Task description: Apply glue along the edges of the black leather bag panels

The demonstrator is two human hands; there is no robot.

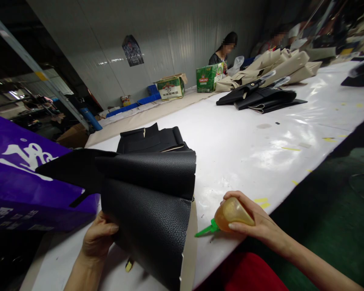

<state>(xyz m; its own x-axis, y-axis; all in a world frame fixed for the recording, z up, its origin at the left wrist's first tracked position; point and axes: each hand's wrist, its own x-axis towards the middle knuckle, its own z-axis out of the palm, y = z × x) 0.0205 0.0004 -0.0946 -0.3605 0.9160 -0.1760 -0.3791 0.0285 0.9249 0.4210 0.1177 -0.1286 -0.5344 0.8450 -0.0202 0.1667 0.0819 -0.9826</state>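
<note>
White tabletop, yellow bits at 3 o'clock; grey wall at 12, boxes along it; purple bag at 9. Black sheet at 7, pinched by left fingers; right fingers wrap bottle at 5 (green nozzle at sheet's edge, contact unclear).

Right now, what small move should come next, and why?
Probably ease the green nozzle along the pale strip edging the black sheet: the right hand holds the bottle, tip near that strip, contact unclear; the left hand grips the sheet.
</note>
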